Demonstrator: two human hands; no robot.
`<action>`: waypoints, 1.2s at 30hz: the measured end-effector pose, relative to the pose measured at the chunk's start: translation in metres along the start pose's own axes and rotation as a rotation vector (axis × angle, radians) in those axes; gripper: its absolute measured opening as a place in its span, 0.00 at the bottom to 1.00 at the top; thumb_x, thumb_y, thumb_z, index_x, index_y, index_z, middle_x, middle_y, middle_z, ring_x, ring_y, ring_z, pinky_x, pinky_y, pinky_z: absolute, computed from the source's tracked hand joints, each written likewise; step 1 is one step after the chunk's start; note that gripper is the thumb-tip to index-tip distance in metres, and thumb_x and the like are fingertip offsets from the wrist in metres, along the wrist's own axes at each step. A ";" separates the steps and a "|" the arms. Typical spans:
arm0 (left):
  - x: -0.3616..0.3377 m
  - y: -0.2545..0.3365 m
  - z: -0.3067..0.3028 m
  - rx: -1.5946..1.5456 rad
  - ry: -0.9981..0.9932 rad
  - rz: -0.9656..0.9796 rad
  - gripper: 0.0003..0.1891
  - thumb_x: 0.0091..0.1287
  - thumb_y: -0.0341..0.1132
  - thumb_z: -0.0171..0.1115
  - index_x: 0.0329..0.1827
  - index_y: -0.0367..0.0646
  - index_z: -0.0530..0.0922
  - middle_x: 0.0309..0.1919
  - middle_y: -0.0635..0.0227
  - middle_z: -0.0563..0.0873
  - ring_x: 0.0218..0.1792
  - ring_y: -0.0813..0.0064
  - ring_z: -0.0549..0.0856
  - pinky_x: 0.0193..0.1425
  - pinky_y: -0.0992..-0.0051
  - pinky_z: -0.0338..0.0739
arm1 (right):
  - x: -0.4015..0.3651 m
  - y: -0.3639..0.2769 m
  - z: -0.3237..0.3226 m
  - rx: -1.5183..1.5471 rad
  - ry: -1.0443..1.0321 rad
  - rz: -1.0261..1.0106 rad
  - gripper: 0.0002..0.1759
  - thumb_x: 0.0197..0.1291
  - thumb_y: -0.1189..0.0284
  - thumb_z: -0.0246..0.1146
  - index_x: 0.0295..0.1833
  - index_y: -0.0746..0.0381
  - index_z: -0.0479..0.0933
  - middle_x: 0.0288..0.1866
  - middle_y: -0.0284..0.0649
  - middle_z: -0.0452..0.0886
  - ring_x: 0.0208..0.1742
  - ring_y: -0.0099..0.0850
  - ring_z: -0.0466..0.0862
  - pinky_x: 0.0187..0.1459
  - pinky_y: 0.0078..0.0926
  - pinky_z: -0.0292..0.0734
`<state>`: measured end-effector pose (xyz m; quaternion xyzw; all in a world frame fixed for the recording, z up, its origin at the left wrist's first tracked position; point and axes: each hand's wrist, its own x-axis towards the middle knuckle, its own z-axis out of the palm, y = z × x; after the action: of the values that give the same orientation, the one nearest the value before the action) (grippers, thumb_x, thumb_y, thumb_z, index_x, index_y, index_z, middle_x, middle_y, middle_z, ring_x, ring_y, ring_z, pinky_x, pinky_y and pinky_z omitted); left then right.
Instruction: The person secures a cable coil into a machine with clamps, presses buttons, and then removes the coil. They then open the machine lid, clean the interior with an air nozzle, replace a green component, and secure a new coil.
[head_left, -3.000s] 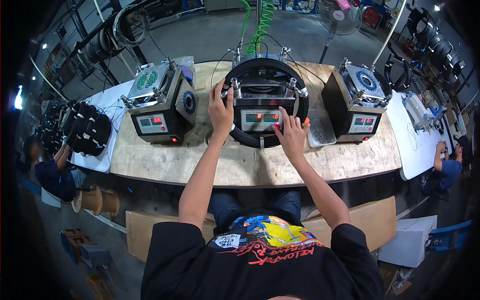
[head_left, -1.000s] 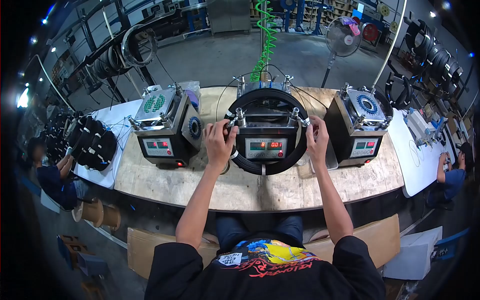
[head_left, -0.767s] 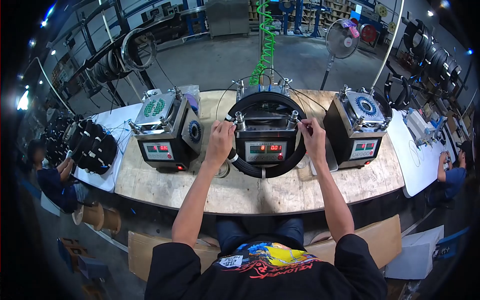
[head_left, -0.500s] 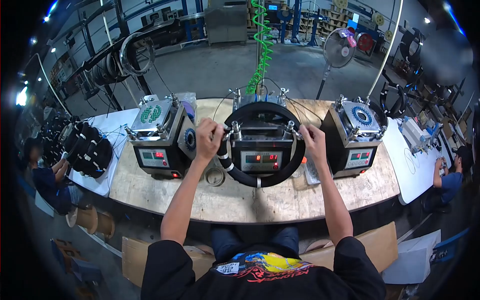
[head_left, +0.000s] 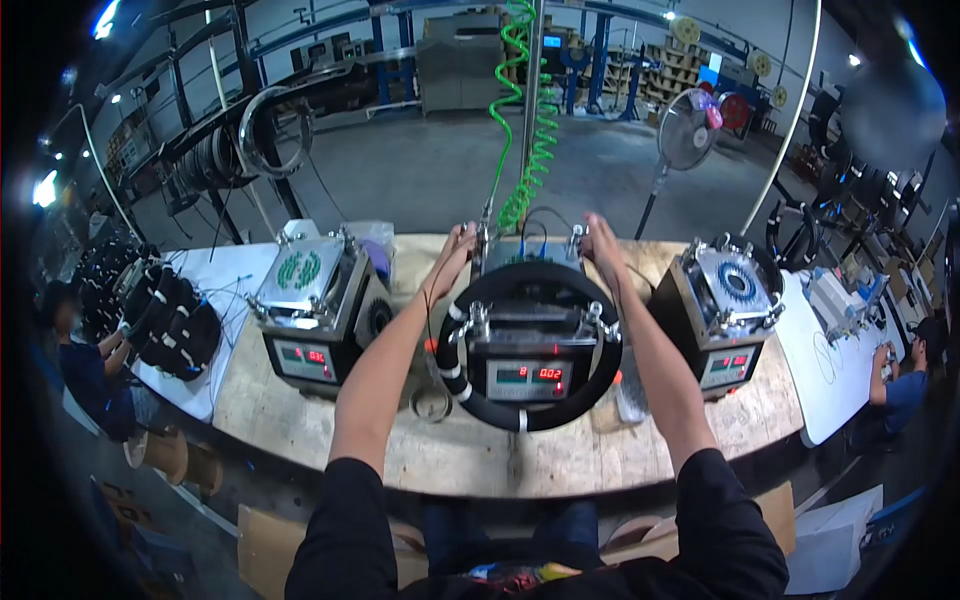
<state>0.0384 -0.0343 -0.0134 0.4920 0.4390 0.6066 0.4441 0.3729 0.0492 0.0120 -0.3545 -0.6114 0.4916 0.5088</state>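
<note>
A black ring-shaped bundle (head_left: 480, 412) with white tape bands hangs around the front of the middle machine (head_left: 510, 378), whose red digits are lit. Both my arms reach past the ring's sides to the machine's rear corners. My left hand (head_left: 458, 250) is at the back left metal clamp (head_left: 483, 240), its fingers curled in beside it. My right hand (head_left: 600, 243) is against the back right clamp (head_left: 577, 240), with fingers pointing up; its inner side is hard to make out. Neither hand touches the ring.
Similar machines stand at the left (head_left: 300, 355) and right (head_left: 728, 365) on the wooden table (head_left: 420, 470). Green coiled hose (head_left: 545, 150) hangs behind. A tape roll (head_left: 430, 403) lies left of the ring. One person (head_left: 90, 375) works far left, another (head_left: 900, 375) far right.
Both hands have left the front clamps and the ring's sides and moved forward to the rear clamps. The view has tilted up, and the middle display's digits differ.
</note>
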 end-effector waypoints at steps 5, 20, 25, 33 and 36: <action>-0.006 -0.004 0.007 0.211 0.059 0.077 0.14 0.87 0.46 0.52 0.62 0.46 0.67 0.46 0.77 0.72 0.46 0.82 0.72 0.53 0.77 0.70 | -0.003 0.016 0.013 -0.100 0.061 -0.073 0.19 0.86 0.57 0.53 0.62 0.62 0.75 0.37 0.29 0.71 0.37 0.19 0.68 0.39 0.22 0.67; -0.022 0.020 0.014 -0.029 0.023 -0.035 0.07 0.86 0.38 0.51 0.60 0.51 0.69 0.43 0.79 0.73 0.41 0.86 0.72 0.48 0.76 0.71 | -0.003 0.025 0.005 -0.063 0.057 -0.143 0.16 0.87 0.63 0.52 0.45 0.62 0.73 0.32 0.26 0.64 0.32 0.19 0.63 0.35 0.23 0.61; -0.016 0.015 0.006 -0.103 0.052 -0.102 0.19 0.84 0.46 0.59 0.67 0.43 0.72 0.51 0.69 0.81 0.54 0.78 0.81 0.62 0.72 0.76 | -0.007 0.017 0.006 -0.050 0.068 -0.128 0.17 0.86 0.60 0.53 0.47 0.63 0.75 0.33 0.28 0.72 0.34 0.19 0.69 0.36 0.22 0.67; -0.078 0.095 -0.009 0.156 -0.007 -0.307 0.41 0.78 0.70 0.52 0.82 0.50 0.66 0.68 0.53 0.74 0.53 0.59 0.90 0.57 0.63 0.87 | -0.006 0.009 -0.002 0.115 -0.018 0.060 0.20 0.84 0.59 0.57 0.65 0.65 0.79 0.37 0.31 0.77 0.37 0.21 0.76 0.40 0.22 0.76; -0.082 0.110 -0.003 0.157 -0.063 -0.323 0.50 0.74 0.78 0.45 0.85 0.46 0.62 0.68 0.45 0.73 0.51 0.56 0.90 0.56 0.61 0.88 | -0.047 -0.038 0.001 0.048 0.067 0.142 0.32 0.83 0.46 0.54 0.73 0.62 0.76 0.42 0.38 0.79 0.39 0.23 0.79 0.43 0.22 0.78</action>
<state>0.0337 -0.1383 0.0755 0.4671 0.5440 0.4756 0.5097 0.3852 -0.0051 0.0356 -0.4010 -0.5552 0.5290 0.5011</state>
